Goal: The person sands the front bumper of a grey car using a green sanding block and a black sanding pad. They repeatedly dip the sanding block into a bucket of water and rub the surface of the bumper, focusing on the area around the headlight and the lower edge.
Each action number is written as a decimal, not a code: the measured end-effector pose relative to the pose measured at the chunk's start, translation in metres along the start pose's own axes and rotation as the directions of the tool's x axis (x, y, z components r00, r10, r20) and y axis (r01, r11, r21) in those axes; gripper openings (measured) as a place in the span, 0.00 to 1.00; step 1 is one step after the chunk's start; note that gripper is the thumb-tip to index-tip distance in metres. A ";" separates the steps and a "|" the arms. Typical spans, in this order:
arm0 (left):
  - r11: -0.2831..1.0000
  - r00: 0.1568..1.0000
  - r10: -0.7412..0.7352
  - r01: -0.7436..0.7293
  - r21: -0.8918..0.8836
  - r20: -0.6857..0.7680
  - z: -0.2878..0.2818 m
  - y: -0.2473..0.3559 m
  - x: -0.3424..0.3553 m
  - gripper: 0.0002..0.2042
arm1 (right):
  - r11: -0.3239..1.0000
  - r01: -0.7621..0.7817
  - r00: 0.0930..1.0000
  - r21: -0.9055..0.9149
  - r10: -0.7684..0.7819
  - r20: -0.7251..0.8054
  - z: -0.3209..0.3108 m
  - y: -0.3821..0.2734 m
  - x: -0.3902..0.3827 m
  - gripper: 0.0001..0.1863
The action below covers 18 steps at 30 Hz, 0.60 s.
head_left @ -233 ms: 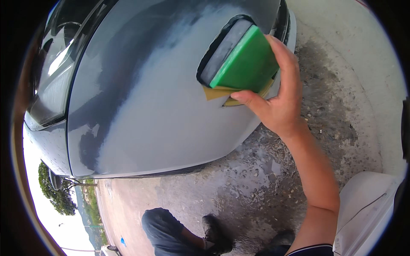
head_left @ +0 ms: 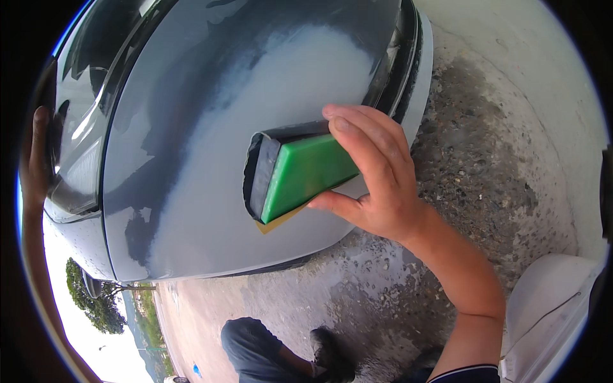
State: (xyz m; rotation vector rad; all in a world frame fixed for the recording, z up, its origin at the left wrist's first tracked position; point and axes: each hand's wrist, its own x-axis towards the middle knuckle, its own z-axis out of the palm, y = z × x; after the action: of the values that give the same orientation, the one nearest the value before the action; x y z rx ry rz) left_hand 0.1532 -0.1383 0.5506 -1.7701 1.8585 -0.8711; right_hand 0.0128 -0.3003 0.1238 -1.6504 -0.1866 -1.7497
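My right hand (head_left: 383, 175) grips a green sanding block (head_left: 306, 172) with a grey pad layer on its working side. Dark-backed sandpaper wraps round the block, and a tan edge of it sticks out below. The block rests against the grey car panel (head_left: 191, 236), over a pale, dull patch with darker grey paint beyond it. My thumb presses the near side and my fingers lie over the far side. At the left rim, my left hand (head_left: 36, 159) lies beside the car's lamp (head_left: 80, 172), a finger stretched out; the rest of it is partly cut off.
Wet, gritty ground (head_left: 472, 147) runs along the car's lower edge. A pale wall (head_left: 536, 57) stands at the right, with a white panel-like thing (head_left: 543, 306) at lower right. My bent knee (head_left: 252, 345) and dark shoe (head_left: 329, 354) show below.
My right hand has drawn the sanding block left and nearer along the panel, tilting it. My left hand now shows at the left rim, where it was not visible before.
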 end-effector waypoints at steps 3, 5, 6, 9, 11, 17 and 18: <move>0.999 0.999 -0.036 0.036 0.025 0.016 0.000 -0.002 -0.009 0.25 | 0.997 -0.083 0.996 0.008 0.083 -0.041 -0.006 0.018 0.007 0.51; 0.999 0.999 -0.039 0.039 0.027 -0.014 0.001 -0.003 -0.002 0.25 | 0.983 -0.173 0.979 -0.067 0.164 -0.121 -0.032 0.048 0.019 0.49; 0.999 0.999 -0.034 0.035 0.032 -0.034 0.000 -0.004 0.003 0.25 | 0.967 -0.256 0.953 0.006 0.254 -0.166 -0.048 0.075 0.028 0.48; 0.997 0.997 -0.058 0.060 0.039 -0.046 0.002 -0.007 0.001 0.25 | 0.911 -0.410 0.896 0.039 0.411 -0.169 -0.055 0.087 0.029 0.46; 0.995 0.996 -0.081 0.083 0.046 -0.043 0.001 -0.009 -0.007 0.26 | 0.900 -0.432 0.891 0.061 0.437 -0.124 -0.051 0.071 0.019 0.45; 0.993 0.993 -0.105 0.108 0.050 -0.057 -0.003 -0.008 -0.014 0.26 | 0.958 -0.271 0.927 -0.096 0.286 0.242 -0.085 0.000 -0.024 0.43; 0.993 0.992 -0.107 0.110 0.048 -0.064 -0.003 -0.008 -0.013 0.27 | 0.950 -0.296 0.904 -0.103 0.313 0.290 -0.089 -0.005 -0.036 0.42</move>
State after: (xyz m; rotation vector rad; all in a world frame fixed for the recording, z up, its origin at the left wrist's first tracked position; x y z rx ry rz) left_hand 0.1579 -0.1246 0.5570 -1.8463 1.7747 -1.0147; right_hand -0.0652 -0.3316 0.0775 -1.8718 -0.0153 -1.2743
